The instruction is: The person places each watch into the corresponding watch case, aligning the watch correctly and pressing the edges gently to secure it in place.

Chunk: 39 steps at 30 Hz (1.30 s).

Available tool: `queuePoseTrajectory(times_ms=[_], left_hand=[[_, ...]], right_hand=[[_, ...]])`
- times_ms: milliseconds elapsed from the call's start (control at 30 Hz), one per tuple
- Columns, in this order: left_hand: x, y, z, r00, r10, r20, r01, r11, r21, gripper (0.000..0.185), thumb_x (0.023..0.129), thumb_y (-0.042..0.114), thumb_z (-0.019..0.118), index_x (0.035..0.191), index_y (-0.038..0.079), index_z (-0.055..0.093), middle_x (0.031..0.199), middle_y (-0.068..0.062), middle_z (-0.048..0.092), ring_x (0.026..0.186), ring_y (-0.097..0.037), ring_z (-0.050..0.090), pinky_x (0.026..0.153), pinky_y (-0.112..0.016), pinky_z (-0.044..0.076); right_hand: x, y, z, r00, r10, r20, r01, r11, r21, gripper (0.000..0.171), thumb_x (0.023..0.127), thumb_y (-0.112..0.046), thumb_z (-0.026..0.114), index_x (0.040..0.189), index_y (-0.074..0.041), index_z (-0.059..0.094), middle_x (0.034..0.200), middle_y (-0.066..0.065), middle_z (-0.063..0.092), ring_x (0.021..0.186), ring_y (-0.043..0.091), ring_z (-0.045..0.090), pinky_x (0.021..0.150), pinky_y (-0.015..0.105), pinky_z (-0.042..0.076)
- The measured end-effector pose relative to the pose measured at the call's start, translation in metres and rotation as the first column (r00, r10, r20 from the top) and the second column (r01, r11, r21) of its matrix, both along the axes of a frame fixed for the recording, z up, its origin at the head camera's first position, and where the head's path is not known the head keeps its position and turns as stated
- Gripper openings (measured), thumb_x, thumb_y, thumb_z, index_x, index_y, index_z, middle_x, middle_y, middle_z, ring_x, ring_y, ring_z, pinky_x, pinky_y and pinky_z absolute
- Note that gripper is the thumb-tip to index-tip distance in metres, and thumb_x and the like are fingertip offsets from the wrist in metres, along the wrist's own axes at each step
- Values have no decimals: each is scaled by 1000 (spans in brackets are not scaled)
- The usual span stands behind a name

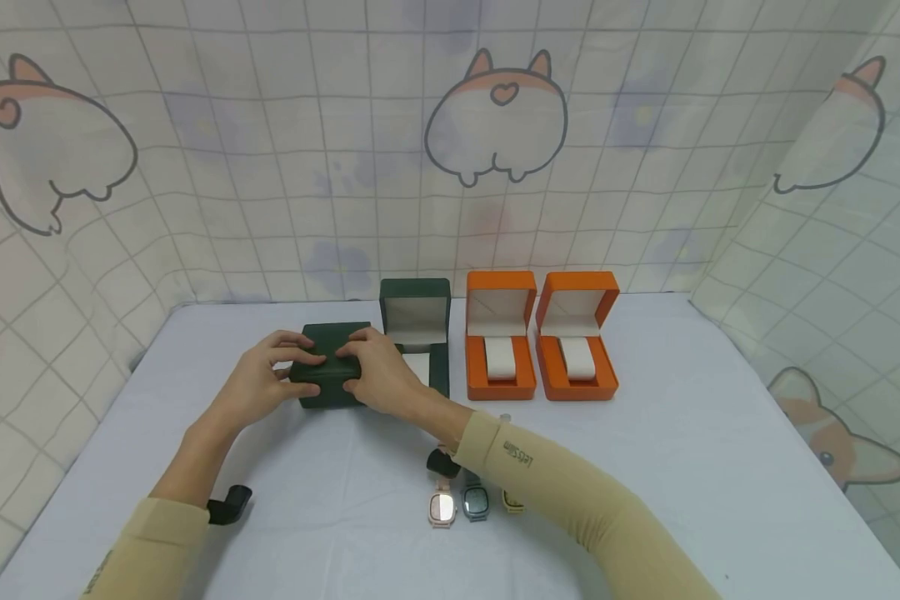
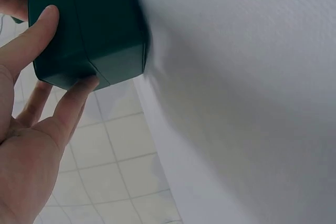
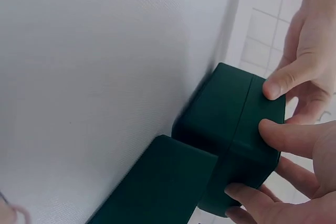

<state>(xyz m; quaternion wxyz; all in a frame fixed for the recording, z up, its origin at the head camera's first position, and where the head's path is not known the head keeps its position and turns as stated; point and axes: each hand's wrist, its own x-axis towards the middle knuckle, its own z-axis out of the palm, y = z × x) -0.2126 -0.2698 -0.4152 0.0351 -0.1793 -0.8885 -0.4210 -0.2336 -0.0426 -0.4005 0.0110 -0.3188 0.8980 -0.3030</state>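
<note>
Both hands hold a dark green watch box (image 1: 332,335) with its lid closed, standing on the white table. My left hand (image 1: 251,383) grips its left side, the thumb on the front face, as the left wrist view of the green box (image 2: 100,30) also shows. My right hand (image 1: 393,379) grips the right side, its thumb low on the front. In the right wrist view, the closed box (image 3: 223,106) stands against a second green box (image 3: 157,182). That second box has its lid (image 1: 416,289) raised in the head view; the right hand partly hides its white cushion.
Two orange watch boxes (image 1: 500,392) (image 1: 579,392) stand open to the right, white cushions inside. Nearer lie a pink watch (image 1: 442,510), a blue-grey watch (image 1: 476,502) and a gold watch (image 1: 512,502) partly under the right sleeve. A patterned curtain (image 1: 330,167) hangs behind the table.
</note>
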Motion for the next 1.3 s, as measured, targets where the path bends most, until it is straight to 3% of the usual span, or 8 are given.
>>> queuePoseTrajectory(times_ms=[433, 767, 933, 1167, 1300], left_hand=[[1, 6, 0, 1000, -8, -1, 8, 998, -68, 37, 78, -2, 87, 113, 0, 74, 133, -17, 50, 128, -43, 47, 101, -60, 48], [5, 9, 8, 1000, 10, -4, -10, 988, -152, 31, 91, 21, 82, 116, 5, 72, 133, -15, 52, 128, -39, 48, 101, -62, 46], [9, 15, 14, 997, 43, -60, -53, 981, -187, 32, 97, 29, 75, 117, 5, 71, 131, -19, 54, 123, -41, 51, 94, -61, 47], [7, 24, 18, 988, 60, -141, -86, 979, -184, 26, 97, 23, 75, 115, 5, 69, 127, -19, 56, 121, -42, 53, 102, -64, 43], [7, 33, 22, 988, 49, -146, -75, 981, -181, 25, 97, 22, 75, 115, 5, 70, 128, -19, 58, 120, -42, 55, 100, -62, 46]], right_hand=[[3, 11, 1, 998, 54, 40, -53, 998, -16, 41, 95, -22, 77, 131, -7, 67, 143, 13, 53, 129, 26, 53, 107, 33, 45], [4, 23, 11, 996, 67, 66, -67, 998, -5, 40, 95, -23, 77, 130, -7, 67, 137, 8, 59, 127, 21, 54, 107, 31, 45], [7, 32, 14, 994, 89, 66, -88, 996, -17, 39, 95, -23, 77, 129, -6, 67, 132, 8, 61, 120, 23, 58, 100, 31, 49], [13, 49, 17, 993, 100, 68, -97, 994, -52, 36, 95, -20, 76, 126, -5, 67, 129, 10, 62, 97, 27, 64, 82, 27, 53], [15, 58, 15, 993, 90, 72, -85, 994, -64, 34, 95, -20, 77, 124, -6, 67, 132, 10, 62, 98, 27, 65, 83, 27, 54]])
